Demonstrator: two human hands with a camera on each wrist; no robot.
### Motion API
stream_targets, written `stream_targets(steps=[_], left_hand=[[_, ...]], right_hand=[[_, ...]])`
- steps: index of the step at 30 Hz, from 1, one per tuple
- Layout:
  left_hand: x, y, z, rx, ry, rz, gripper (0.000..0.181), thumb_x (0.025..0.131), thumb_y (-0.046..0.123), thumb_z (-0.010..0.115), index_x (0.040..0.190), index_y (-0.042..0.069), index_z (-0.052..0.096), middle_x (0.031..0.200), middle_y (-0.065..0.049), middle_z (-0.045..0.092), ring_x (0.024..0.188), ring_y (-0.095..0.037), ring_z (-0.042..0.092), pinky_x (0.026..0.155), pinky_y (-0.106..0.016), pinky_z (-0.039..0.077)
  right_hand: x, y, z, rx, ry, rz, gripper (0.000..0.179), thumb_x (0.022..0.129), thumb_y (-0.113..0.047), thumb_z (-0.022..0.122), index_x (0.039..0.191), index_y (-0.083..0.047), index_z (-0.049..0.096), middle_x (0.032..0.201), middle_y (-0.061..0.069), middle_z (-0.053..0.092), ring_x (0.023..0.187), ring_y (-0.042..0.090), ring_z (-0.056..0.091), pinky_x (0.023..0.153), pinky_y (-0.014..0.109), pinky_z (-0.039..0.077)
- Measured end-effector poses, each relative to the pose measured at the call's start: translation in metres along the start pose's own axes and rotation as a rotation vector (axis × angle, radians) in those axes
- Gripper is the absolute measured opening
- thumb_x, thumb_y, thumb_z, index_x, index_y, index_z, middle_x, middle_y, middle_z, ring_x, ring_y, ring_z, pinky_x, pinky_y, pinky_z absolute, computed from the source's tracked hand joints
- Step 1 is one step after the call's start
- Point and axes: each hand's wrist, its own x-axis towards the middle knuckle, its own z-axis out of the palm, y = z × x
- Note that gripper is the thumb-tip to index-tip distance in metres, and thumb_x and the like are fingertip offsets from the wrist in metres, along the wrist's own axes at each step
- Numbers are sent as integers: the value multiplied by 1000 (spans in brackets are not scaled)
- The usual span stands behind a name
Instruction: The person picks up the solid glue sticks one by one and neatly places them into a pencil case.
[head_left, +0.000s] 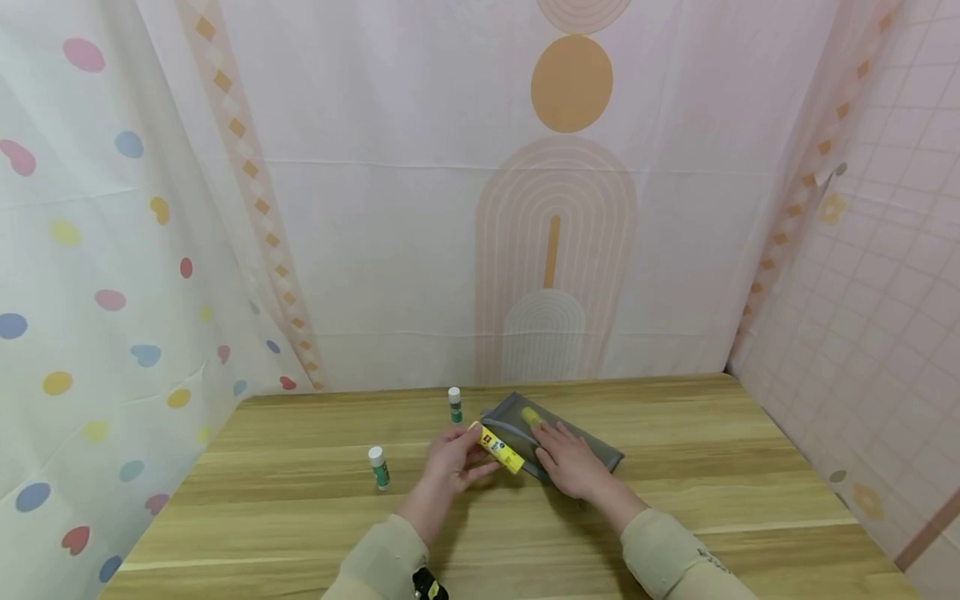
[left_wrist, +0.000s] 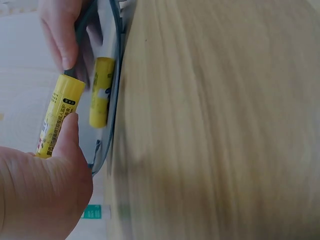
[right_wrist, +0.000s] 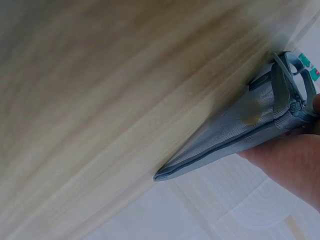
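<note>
In the head view my left hand (head_left: 450, 460) holds a yellow glue stick (head_left: 501, 448) between thumb and fingers, slanted at the mouth of a grey mesh zip pouch (head_left: 507, 417). My right hand (head_left: 573, 465) lies over the pouch with its fingers spread on top. The left wrist view shows the right thumb and fingers pinching the rim of the opening, which gapes. Another yellow glue stick (left_wrist: 101, 92) lies inside the pouch, visible through the mouth. From the right wrist, the pouch (right_wrist: 225, 137) tapers down to the tabletop.
Two glue sticks with white caps and green labels stand left of the pouch, one farther back (head_left: 455, 406) and one nearer (head_left: 378, 468). All of this is on a wood-grain table (head_left: 285, 500). Patterned curtains (head_left: 390, 250) hang behind it and at both sides.
</note>
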Motion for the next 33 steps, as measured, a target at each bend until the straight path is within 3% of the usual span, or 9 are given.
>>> stream_targets(steps=[7,15,33], left_hand=[[1,-10,6,0,20,-25,28,100,9,60,119,-8,50,91,-14,60,81,-24,63,79,-48,59],[3,-18,15,9,43,-37,46,100,9,60,135,-13,40,96,-19,64,81,-24,66,78,-47,59],[13,-28,23,52,93,-15,47,99,10,61,135,-15,43,94,-20,64,79,-24,65,75,-44,60]], right_hand=[[0,1,1,-2,0,2,43,106,-16,45,144,2,46,149,25,40,139,48,30,108,71,24],[0,1,-1,11,7,11,43,106,-16,45,146,1,45,150,25,40,140,47,29,109,71,22],[0,4,1,31,22,-2,43,107,-15,44,145,3,44,150,25,40,139,48,30,108,72,23]])
